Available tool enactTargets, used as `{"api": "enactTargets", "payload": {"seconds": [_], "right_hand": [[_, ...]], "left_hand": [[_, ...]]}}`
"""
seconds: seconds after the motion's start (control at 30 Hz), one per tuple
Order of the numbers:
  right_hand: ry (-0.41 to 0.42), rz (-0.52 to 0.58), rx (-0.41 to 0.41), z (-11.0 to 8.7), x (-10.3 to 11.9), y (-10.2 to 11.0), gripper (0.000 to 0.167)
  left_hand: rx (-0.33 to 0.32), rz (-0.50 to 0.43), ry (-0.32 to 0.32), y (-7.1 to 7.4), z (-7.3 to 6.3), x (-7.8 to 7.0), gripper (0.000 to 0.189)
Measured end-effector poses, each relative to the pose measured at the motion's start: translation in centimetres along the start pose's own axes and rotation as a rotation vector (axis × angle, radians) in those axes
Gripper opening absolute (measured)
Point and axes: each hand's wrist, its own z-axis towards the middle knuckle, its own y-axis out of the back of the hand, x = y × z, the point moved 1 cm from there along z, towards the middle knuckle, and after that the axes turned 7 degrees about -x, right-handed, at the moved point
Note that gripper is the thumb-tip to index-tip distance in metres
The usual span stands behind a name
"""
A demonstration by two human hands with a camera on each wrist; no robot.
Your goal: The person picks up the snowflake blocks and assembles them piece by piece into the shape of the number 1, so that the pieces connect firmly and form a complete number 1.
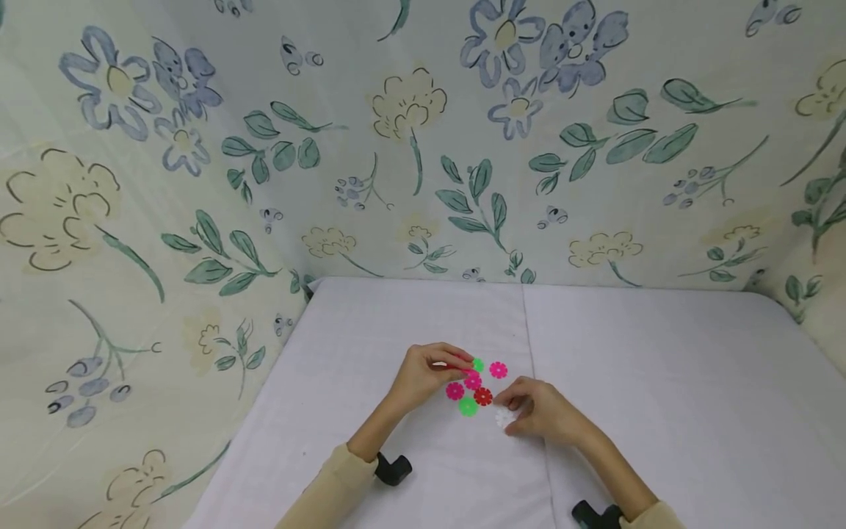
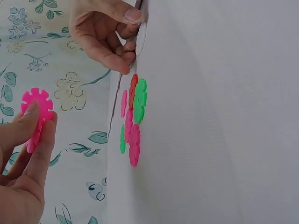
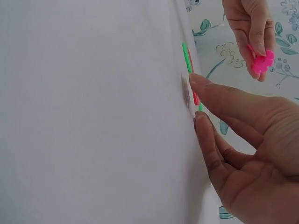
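My left hand is raised above the table and pinches a pink notched plastic disc between thumb and fingers; more pink shows below it, between the fingertips. My right hand is low at the tabletop, its thumb and forefinger at opposite edges of a white notched disc. Just left of that disc lies a loose group of flat discs: a red one, a green one, another green one and three pink ones, among them the far pink disc.
A white cloth covers the table, with a seam or fold running front to back beside the right hand. Floral fabric hangs behind and at the left. Each wrist carries a black camera mount, the left mount close over the cloth.
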Motion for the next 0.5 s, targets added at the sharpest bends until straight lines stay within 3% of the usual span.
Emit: {"api": "enactTargets", "payload": {"seconds": [0.27, 0.5], "right_hand": [[0.011, 0.067, 0.025, 0.09, -1.04, 0.66, 0.032], [0.014, 0.05, 0.028, 0.21, -0.86, 0.28, 0.025]], "left_hand": [[0.02, 0.029, 0.03, -0.13, 0.26, 0.22, 0.013], [0.008, 0.043, 0.04, -0.02, 0.06, 0.27, 0.013]]}}
